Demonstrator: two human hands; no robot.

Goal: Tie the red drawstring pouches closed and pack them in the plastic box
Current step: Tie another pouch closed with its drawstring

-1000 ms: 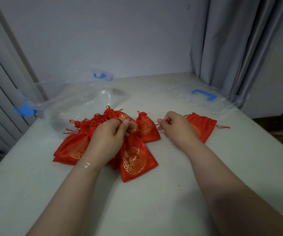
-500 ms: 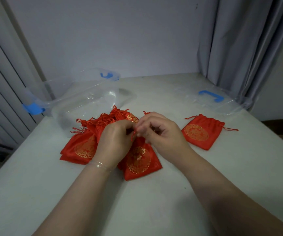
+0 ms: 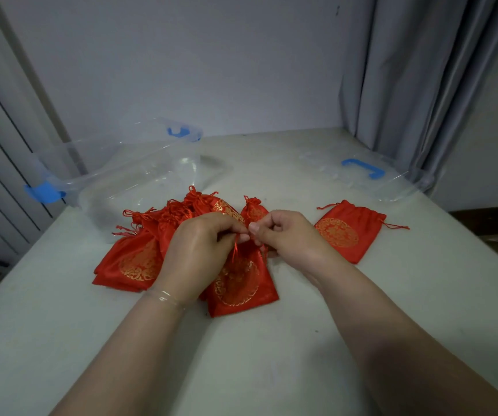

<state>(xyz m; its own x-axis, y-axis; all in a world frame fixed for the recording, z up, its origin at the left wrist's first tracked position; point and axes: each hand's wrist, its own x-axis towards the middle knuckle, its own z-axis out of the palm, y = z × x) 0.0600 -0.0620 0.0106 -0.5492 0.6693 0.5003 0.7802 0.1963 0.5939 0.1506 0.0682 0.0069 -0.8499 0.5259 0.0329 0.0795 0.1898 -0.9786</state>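
Observation:
A red pouch with a gold medallion [image 3: 240, 288] lies on the table in front of me. My left hand [image 3: 199, 250] and my right hand [image 3: 283, 235] meet over its neck, and each pinches the thin red drawstring [image 3: 235, 250], which loops down between them. Behind and to the left, several more red pouches [image 3: 139, 259] lie in a loose pile. One pouch [image 3: 346, 229] lies apart on the right, its mouth wide. The clear plastic box [image 3: 127, 181] with blue latches stands at the back left.
The box's clear lid with a blue handle [image 3: 361, 171] lies at the back right, near a grey curtain [image 3: 421, 85]. The white table [image 3: 256, 370] ends at the right edge close to the lone pouch. Vertical blinds hang at the left.
My right hand came in from the right, where it held the cord stretched out, and now meets my left hand over the pouch's neck. The cord now hangs in a small loop.

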